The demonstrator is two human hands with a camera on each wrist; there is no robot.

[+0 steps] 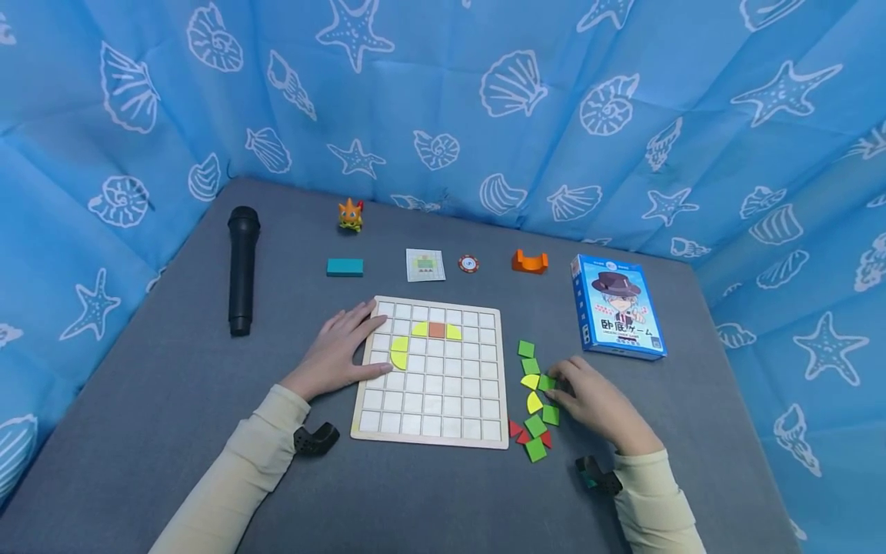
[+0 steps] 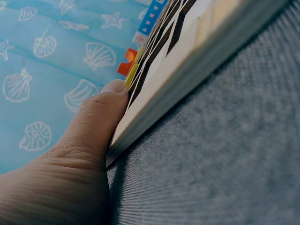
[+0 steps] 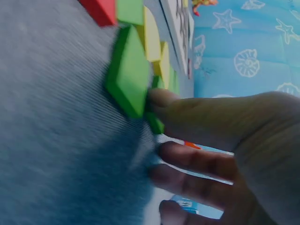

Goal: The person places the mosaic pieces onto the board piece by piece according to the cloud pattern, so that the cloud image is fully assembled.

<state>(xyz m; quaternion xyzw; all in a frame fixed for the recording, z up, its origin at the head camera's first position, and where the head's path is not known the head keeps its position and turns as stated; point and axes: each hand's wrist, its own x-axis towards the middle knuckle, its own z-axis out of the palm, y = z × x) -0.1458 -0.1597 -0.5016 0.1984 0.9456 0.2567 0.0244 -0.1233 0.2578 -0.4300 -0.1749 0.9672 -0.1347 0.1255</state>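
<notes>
L hand [image 1: 339, 348] flat, fingers straight, pressing grid board [image 1: 431, 400] left edge | board holds 3 yellow pcs + 1 orange sq near top, other cells bare | R hand [image 1: 594, 402] pinching green tile [image 1: 547, 382] in loose tile pile [image 1: 534, 427] just right of board | bare desk [image 1: 173, 400] left & front.

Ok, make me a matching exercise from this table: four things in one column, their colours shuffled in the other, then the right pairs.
Things:
1. microphone
2. card box
3. flat block left of the small card
4. square piece on the board

Colours:
A. blue
B. brown-orange
C. black
D. teal

Pairs: 1-C, 2-A, 3-D, 4-B
</notes>
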